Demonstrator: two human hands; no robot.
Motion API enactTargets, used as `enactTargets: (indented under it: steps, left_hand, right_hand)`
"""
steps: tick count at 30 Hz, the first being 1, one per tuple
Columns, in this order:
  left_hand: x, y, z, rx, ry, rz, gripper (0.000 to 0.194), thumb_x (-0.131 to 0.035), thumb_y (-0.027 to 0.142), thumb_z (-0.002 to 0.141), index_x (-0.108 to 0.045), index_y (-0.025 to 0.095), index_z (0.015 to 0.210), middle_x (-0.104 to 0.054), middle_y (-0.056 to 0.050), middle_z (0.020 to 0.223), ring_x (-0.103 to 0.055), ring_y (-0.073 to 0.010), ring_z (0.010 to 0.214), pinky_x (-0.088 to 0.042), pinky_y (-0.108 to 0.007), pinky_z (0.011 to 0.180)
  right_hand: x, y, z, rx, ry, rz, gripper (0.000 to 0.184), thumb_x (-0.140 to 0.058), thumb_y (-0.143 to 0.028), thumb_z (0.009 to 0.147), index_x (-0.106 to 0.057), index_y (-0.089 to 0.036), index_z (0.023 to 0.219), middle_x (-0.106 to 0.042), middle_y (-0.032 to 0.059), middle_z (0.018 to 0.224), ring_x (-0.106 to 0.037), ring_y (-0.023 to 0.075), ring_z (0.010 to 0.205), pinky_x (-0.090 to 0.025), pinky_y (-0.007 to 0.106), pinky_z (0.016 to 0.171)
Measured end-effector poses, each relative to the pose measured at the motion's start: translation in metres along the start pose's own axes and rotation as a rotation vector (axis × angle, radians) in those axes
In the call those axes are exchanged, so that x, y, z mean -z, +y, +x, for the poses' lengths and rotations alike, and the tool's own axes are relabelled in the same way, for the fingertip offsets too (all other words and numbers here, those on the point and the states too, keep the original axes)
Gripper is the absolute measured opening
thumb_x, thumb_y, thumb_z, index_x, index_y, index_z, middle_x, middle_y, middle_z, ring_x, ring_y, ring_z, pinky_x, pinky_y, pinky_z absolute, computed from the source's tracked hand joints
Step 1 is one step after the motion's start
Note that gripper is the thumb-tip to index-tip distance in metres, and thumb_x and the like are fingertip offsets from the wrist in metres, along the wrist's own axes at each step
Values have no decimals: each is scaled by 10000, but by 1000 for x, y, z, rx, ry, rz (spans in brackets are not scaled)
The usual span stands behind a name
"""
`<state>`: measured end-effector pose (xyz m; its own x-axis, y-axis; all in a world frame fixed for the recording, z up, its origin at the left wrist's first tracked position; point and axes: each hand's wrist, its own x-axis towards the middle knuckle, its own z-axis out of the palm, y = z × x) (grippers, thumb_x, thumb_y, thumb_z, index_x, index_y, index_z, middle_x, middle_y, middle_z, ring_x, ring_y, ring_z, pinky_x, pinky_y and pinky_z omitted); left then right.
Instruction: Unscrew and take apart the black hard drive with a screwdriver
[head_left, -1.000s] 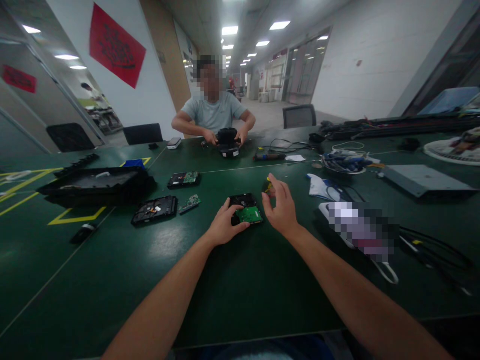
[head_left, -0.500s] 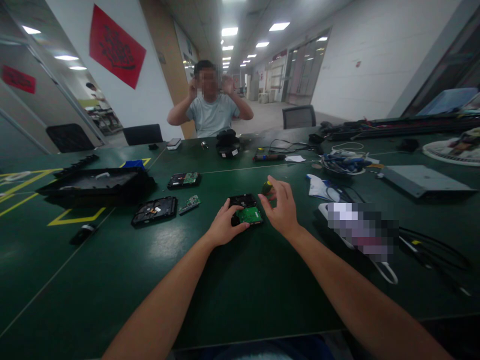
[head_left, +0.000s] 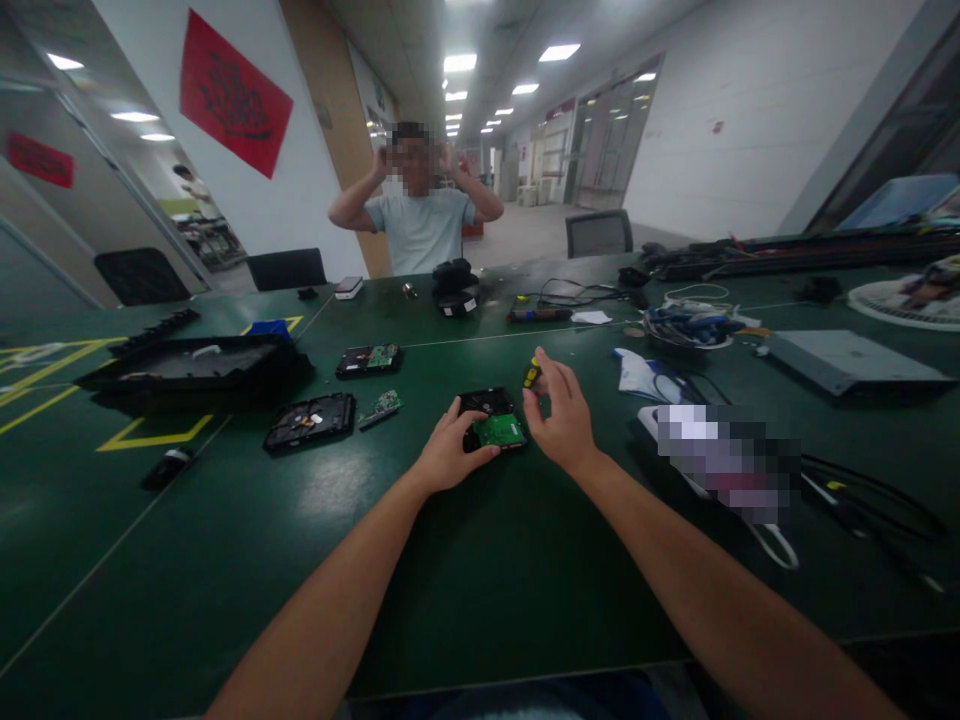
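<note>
A hard drive (head_left: 501, 431) with its green circuit board facing up lies on the green table in front of me. My left hand (head_left: 452, 450) grips its left side, thumb along the near edge and fingers over the far part. Just right of the drive, my right hand (head_left: 561, 415) pinches the yellow-and-black handle of a screwdriver (head_left: 532, 373) between thumb and fingers. The screwdriver's shaft and tip cannot be made out. To the left lie a second hard drive (head_left: 310, 422), a loose circuit board (head_left: 381, 408) and another drive (head_left: 368, 360) farther back.
A black tray-like housing (head_left: 195, 370) stands at left. On the right are a white device with a blurred top (head_left: 712, 455), cables (head_left: 874, 500), a silver metal box (head_left: 855, 362) and a bowl of wires (head_left: 690, 325). Across the table sits a person (head_left: 420, 225), both hands raised.
The screwdriver handle has turned in my right hand, showing more yellow, and the fingers have shifted slightly. My left hand and the hard drive stay put. The person opposite moved slightly left.
</note>
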<state>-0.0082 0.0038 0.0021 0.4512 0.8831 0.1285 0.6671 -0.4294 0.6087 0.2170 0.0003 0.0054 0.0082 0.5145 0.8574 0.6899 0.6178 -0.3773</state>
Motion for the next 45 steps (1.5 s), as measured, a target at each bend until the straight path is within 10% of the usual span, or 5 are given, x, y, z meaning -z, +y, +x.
enactTargets:
  steps: [45]
  left_hand:
    - [-6,-9,2,6,73,-78,828,-814,436,817,-439,116,1482,-374,-257,1644,-172,-376,1634,-234,-536,1312]
  right_hand:
    - [0,1,0,-56,17,14,584,-574,-283,1002,-418,-273,1564,-563,131,1262,-649,232,939,-664,407,730]
